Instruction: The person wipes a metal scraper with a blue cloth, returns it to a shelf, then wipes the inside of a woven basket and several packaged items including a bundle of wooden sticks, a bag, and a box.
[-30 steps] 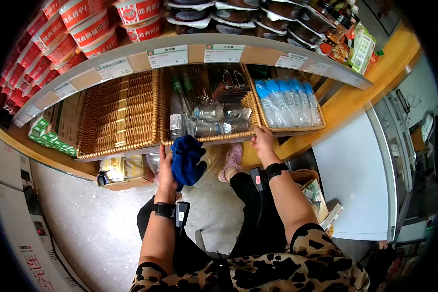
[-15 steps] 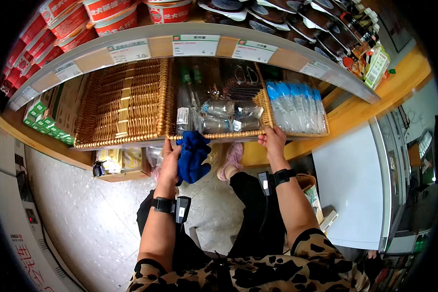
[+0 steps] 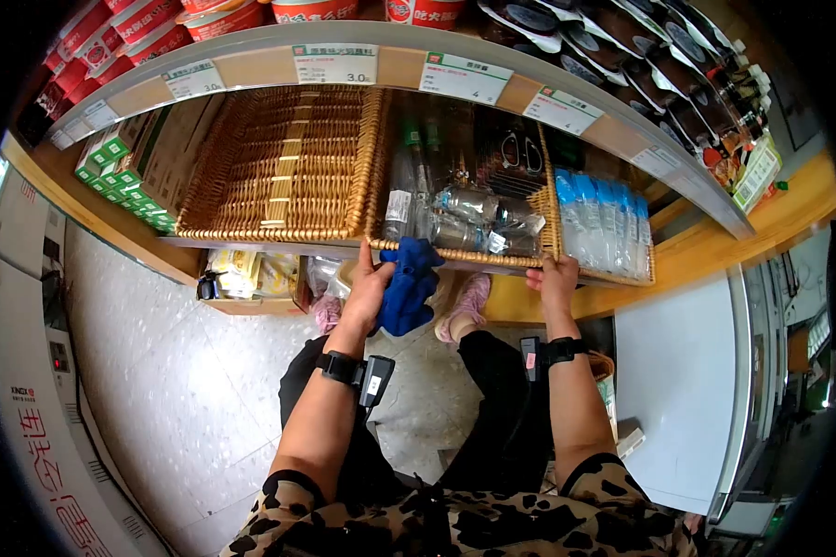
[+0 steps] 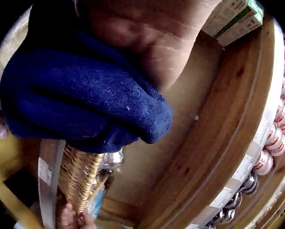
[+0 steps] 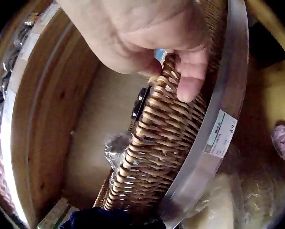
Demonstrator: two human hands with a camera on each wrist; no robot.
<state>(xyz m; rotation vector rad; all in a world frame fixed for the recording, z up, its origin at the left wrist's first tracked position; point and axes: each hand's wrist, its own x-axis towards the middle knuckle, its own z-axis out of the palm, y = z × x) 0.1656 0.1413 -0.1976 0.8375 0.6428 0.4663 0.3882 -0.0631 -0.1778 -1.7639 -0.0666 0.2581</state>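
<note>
In the head view, a wicker basket [image 3: 488, 257] of clear-wrapped packs sits on the shelf between two other baskets. My left hand [image 3: 367, 295] is at its front left corner, one finger up against the rim. That same hand holds a bunched dark blue cloth [image 3: 407, 288], which hangs over part of the front rim and fills much of the left wrist view. My right hand [image 3: 555, 281] grips the rim near the front right corner. In the right wrist view, its thumb and fingers straddle the woven edge [image 5: 154, 114]. The cloth hides part of my left fingers.
A bare wicker basket [image 3: 283, 167] stands to the left and a basket of blue-topped packs [image 3: 604, 227] to the right. Above runs a shelf edge with price tags [image 3: 464, 76]. Green-and-white boxes [image 3: 125, 172] lie far left. Below is a cardboard box [image 3: 255, 304] of packs.
The head view has shifted, so shelf, baskets and hands now appear farther right. Both hands stay at the middle basket's front rim, and the blue cloth is still in my left hand.
</note>
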